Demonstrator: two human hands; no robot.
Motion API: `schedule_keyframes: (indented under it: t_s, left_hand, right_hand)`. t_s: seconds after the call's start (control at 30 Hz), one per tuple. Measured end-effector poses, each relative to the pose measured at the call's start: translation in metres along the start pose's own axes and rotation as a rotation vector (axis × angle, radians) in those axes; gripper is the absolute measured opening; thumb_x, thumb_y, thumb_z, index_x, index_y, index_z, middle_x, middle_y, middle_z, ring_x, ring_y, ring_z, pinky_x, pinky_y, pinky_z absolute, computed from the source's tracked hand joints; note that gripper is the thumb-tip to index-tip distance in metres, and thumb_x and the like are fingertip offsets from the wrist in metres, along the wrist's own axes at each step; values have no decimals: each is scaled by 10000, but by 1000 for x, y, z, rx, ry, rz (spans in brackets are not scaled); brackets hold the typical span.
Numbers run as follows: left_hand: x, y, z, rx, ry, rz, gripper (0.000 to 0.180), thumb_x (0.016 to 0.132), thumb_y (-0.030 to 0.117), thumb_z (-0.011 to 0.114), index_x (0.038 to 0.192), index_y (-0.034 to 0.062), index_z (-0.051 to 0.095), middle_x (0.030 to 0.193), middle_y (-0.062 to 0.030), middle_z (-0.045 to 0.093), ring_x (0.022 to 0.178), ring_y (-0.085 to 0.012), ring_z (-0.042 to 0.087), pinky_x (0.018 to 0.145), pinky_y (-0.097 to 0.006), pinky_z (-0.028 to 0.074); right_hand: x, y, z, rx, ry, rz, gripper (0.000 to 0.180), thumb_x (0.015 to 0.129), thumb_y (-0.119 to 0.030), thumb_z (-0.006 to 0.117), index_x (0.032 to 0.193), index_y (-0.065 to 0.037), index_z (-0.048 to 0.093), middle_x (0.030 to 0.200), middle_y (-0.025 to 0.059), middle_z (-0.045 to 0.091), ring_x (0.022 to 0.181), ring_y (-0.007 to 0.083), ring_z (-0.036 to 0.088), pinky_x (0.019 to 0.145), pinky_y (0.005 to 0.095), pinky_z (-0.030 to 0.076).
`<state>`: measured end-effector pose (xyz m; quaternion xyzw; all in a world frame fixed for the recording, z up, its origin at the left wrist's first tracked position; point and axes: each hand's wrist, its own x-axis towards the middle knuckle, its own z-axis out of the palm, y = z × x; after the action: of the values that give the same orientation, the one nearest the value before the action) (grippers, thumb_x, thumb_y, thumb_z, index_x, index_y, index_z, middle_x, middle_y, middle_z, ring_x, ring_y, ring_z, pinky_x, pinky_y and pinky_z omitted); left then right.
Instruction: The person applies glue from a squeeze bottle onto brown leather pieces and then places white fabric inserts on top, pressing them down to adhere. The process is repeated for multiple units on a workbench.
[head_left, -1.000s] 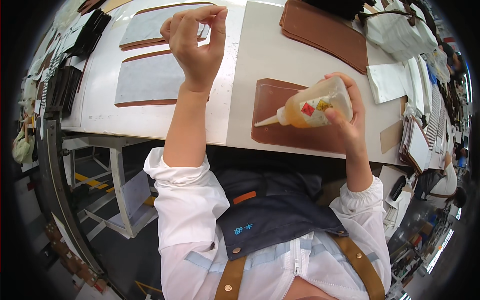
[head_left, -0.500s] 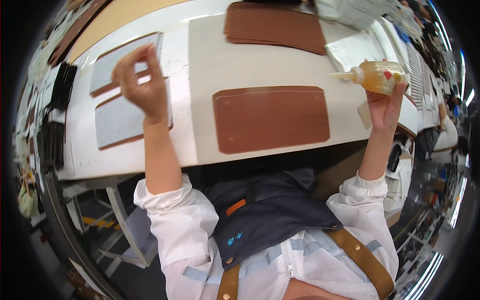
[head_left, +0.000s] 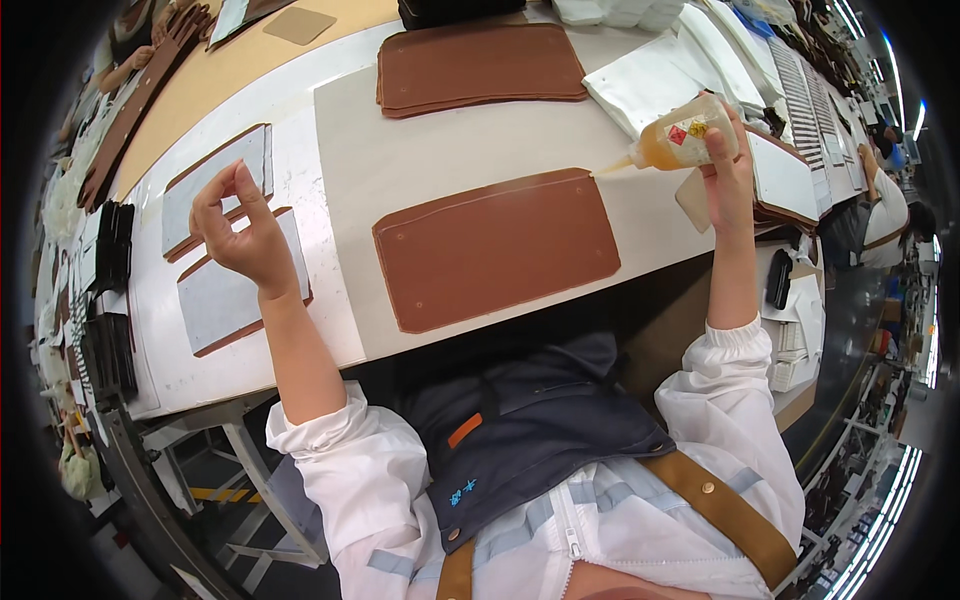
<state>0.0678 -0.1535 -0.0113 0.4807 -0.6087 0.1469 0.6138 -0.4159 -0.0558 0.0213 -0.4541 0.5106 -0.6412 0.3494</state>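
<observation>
Right hand [head_left: 732, 170] gripping bottle [head_left: 678, 138], white sheets [head_left: 645, 85] beyond, brown panel [head_left: 500, 250] near nozzle [head_left: 618, 163] — left hand [head_left: 248, 232] curled, hold unclear

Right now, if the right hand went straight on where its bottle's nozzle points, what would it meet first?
The nozzle would probably meet the nearer brown panel at its upper right corner, though depth is unclear.

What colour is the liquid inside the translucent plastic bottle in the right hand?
The liquid is amber-yellow, best seen in the head view.
</observation>
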Motion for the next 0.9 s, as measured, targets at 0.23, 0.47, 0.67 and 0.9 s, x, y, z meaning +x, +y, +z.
schedule_keyframes:
  t_s: [0.23,0.47,0.67,0.9]
  left_hand:
    - [-2,-3,0,-25,-3,-43,43,929,132,731,955,113,702,864,53,675,811,-91,565,873,-280,411]
    - [-3,-8,0,-28,-1,-71,57,933,156,732,964,112,713,861,35,676,881,-122,564,862,-290,428]
    - [-4,-13,-2,-27,-16,-102,74,943,178,725,972,110,716,868,26,680,890,-126,553,848,-296,436]
    - [-4,-12,0,-26,-24,-101,100,953,198,717,979,102,719,873,20,676,900,-117,555,837,-289,442]
  right_hand:
    - [-2,3,-7,-30,-6,-10,651,898,-328,782,1410,-43,498,1271,39,613,1139,118,605,971,275,515]
    - [-19,-6,-15,-60,-69,-5,668,877,-366,797,1390,-37,522,1290,38,608,1155,121,599,984,276,508]
    - [-42,-10,-26,-54,-84,28,714,862,-418,798,1387,-23,520,1377,67,582,1190,138,587,1015,292,498]
    - [-81,-13,-44,74,42,122,705,897,-456,744,1396,-21,504,1374,92,577,1228,179,579,1018,329,509]
